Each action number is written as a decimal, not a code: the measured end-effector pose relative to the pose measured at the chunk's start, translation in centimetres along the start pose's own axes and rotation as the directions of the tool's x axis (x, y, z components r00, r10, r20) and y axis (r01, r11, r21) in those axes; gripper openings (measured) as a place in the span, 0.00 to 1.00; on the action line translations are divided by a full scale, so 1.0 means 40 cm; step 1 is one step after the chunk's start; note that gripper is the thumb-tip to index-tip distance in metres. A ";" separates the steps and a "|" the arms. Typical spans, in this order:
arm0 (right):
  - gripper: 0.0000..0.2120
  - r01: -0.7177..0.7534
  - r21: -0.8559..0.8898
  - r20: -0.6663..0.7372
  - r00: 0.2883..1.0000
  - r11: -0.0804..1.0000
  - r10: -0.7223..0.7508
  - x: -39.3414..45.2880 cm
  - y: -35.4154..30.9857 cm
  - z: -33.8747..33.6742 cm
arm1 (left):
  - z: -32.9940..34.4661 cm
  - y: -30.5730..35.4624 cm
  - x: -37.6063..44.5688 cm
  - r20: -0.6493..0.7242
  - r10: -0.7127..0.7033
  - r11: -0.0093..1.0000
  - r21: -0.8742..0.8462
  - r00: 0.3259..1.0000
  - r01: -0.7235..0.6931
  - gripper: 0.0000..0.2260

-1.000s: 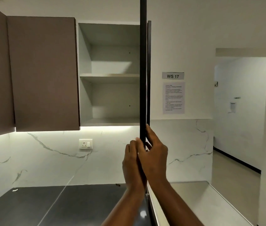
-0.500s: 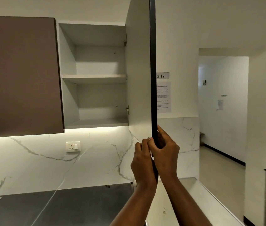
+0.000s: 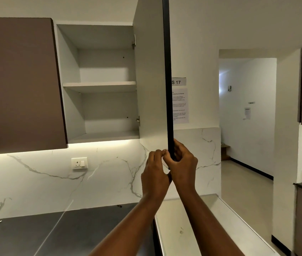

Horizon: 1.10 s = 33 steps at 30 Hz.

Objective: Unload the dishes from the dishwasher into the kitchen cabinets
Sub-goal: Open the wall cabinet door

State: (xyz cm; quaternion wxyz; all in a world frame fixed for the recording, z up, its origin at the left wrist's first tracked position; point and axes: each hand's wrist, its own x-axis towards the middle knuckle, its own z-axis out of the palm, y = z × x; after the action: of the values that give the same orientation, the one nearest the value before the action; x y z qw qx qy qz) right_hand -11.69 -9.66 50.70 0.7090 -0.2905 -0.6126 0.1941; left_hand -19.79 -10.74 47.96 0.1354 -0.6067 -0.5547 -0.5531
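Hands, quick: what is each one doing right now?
Left hand: fingers curled on the bottom corner of the open cabinet door.
Right hand: gripping the same door's edge.

I read this as a kitchen: brown wall cabinets point(image 3: 20, 84), one open point(image 3: 100, 85) with bare white shelves, lit marble backsplash point(image 3: 44, 182) below them, wall socket point(image 3: 79, 163) on it, dark bench point(image 3: 35, 235) under that. Printed "17" sign point(image 3: 178, 82) right of the cabinets suggests a staged workstation.
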 end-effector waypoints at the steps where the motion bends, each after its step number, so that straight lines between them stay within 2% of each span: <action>1: 0.22 -0.004 0.004 -0.004 1.000 1.000 0.004 -0.001 0.000 0.000 | -0.002 -0.002 -0.003 0.006 0.006 1.000 -0.017 1.000 -0.006 0.24; 9: 0.24 -0.013 -0.011 0.025 1.000 1.000 0.013 -0.020 -0.002 -0.003 | -0.058 -0.037 -0.030 0.089 -0.035 0.995 -0.094 0.995 0.044 0.28; 16: 0.28 -0.116 -0.093 -0.021 0.993 0.989 0.115 -0.100 -0.030 -0.023 | -0.189 -0.096 -0.101 0.197 -0.135 0.991 0.001 0.971 0.137 0.28; 23: 0.30 -0.238 -0.176 -0.017 0.971 0.955 0.238 -0.172 -0.059 -0.043 | -0.327 -0.139 -0.182 0.275 -0.147 0.989 0.012 0.950 0.150 0.27; 29: 0.24 -0.146 -0.248 0.021 0.988 0.958 0.156 -0.359 -0.110 0.014 | -0.443 -0.172 -0.275 0.279 -0.142 0.989 -0.001 0.950 0.148 0.26; 33: 0.24 -0.126 -0.284 0.030 0.990 0.950 0.141 -0.471 -0.116 0.010 | -0.471 -0.171 -0.340 0.286 -0.137 0.987 -0.041 0.948 0.155 0.26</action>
State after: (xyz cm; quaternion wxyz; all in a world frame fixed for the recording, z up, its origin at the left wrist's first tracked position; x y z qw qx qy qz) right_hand -15.76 -24.99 39.49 0.6301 -0.4242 -0.6305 0.1596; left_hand -32.13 -30.15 40.34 -0.0056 -0.6405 -0.5940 -0.4866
